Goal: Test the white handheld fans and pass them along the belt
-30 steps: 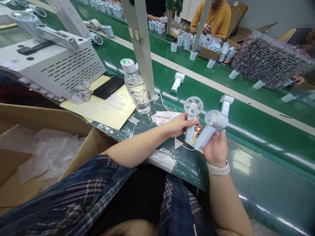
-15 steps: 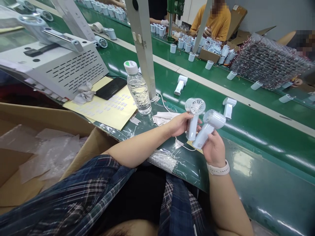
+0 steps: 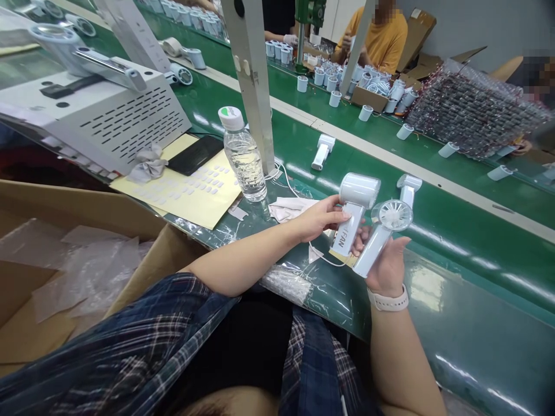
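My left hand [image 3: 323,218] is closed on a pale blue handheld fan [image 3: 349,225] whose handle shows the letters "FAN". In my right hand [image 3: 388,266] rests a second handheld fan [image 3: 376,245], its round grille turned up toward me; the thumb sticks out to the side while the other fingers are partly hidden behind the handles. Both fans are held side by side over the bench edge. Just beyond them, another handheld fan [image 3: 409,188] lies on the green conveyor belt [image 3: 459,225], and one more fan [image 3: 323,151] lies farther left on it.
A water bottle [image 3: 243,153] stands beside a metal post [image 3: 254,86]. Left of it are a phone [image 3: 196,155], a yellow sheet [image 3: 208,211] with small labels, and a perforated metal box [image 3: 130,115]. A cardboard box [image 3: 173,242] with plastic bags sits at left. Co-workers sit across the belt.
Both held fans have been turned: the left one now shows its lettering, the right one its grille. My right hand has shifted slightly right and its thumb has lifted. Items on the belt have moved slightly.
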Motion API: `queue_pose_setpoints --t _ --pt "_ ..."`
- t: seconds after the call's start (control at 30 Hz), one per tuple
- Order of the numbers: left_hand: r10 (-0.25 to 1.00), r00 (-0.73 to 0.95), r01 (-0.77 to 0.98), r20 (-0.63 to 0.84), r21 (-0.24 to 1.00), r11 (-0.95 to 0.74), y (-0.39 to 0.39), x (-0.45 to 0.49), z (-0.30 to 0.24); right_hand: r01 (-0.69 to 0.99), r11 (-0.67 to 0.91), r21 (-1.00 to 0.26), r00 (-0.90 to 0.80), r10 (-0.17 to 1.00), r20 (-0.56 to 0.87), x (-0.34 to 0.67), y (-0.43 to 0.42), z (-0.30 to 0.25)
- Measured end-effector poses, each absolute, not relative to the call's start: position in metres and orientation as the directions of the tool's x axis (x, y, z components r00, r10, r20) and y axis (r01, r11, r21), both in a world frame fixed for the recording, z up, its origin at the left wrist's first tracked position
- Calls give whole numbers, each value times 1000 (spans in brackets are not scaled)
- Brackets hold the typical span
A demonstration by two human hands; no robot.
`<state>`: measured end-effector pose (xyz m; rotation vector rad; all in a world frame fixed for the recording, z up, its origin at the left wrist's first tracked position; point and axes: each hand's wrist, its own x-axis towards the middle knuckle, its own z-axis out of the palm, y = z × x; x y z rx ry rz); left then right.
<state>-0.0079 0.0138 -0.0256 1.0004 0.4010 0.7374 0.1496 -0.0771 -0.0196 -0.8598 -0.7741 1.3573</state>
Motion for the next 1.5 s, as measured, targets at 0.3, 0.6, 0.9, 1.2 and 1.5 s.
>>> queue_pose_setpoints --t 0.3,0.6,0.9,1.2,1.5 --pt "691 720 -332 59 904 269 10 -8 -24 -503 -31 -864 8 999 -40 161 -76 -23" --pt "721 691 -332 59 911 244 12 -7 -22 -498 104 -861 225 974 -13 160 -74 -23" --pt "737 674 -288 37 933 216 11 -7 -22 -474 99 -875 379 920 -102 161 -71 -30" --pt "773 627 -149 -93 960 236 11 -7 -15 -457 91 -885 306 950 -61 158 -70 -27" --pt "751 661 -227 -9 951 211 15 -12 -18 -318 198 -927 321 943 91 159 -76 -23"
